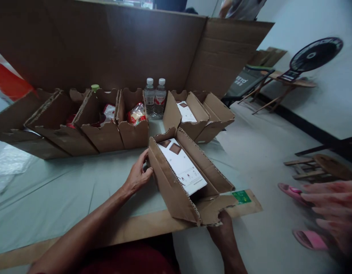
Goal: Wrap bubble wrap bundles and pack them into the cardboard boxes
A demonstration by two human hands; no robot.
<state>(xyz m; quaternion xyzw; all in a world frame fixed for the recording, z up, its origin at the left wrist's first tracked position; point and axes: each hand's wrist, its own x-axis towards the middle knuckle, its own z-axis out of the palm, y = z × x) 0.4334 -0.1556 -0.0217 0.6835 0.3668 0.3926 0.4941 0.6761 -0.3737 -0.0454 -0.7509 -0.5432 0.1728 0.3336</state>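
**Both hands on the near carton, white box inside**

Left hand [137, 176] – fingers curled onto the far-left corner of the carton [187, 182], thumb against the side wall. Closed contact on cardboard, holding it steady on the table [50, 198].

Right hand [224, 230] – under the near-right end of the carton, below the torn end flap. Mostly hidden by the flap, so I can't tell how far the fingers are closed; it looks like it's supporting or gripping that end.

Carton sits at the near edge of the table, angled, near end overhanging the cardboard strip [247, 201] with the green label. It is open on top. White box [181, 165] lies flat in it, tilted along its length, touching the left wall.

Step, as I read it: seating the packed carton, with the top not closed yet. Next move would need the left hand to keep the wall square while the right gets a clean hold on the ragged end flap – it's torn, so it could buckle.

Around it:
- row of open cartons [104, 125] far left, holding snack packs
- two water bottles [154, 97] upright, just beyond the row
- two more cartons [198, 114] far right of the bottles, one holding a similar white box
- tall cardboard wall [107, 45] behind everything
- another person's blurred hand [332, 213] at the right edge, well apart from the carton
- fan [315, 55] and folding chair [250, 82] on the floor, far right
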